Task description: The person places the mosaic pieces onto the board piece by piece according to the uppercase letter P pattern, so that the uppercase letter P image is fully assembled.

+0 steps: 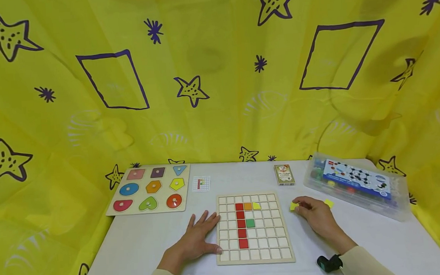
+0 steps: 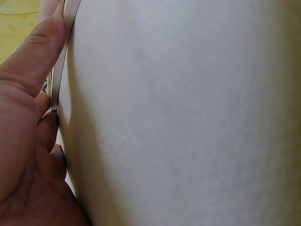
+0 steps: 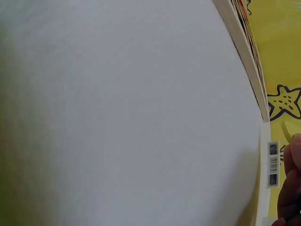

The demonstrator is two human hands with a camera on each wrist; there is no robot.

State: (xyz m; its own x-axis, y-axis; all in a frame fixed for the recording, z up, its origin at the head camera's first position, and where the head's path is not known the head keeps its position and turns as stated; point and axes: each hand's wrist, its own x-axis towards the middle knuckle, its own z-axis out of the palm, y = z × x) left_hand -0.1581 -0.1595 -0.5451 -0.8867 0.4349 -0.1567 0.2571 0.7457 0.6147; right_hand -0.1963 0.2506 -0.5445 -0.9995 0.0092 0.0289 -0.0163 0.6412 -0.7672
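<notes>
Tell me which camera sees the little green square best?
The head view: the green square sits on the grid board, beside the red column. Neither wrist view shows it; they show mostly white table, with only the board's edge in the left one.

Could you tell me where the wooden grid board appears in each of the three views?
Head: wooden grid board lies centre-bottom, between both hands.
Left wrist: only its thin edge at upper left, against the left hand.
Right wrist: its edge runs along the upper right.
Shared landmark: white table.
</notes>
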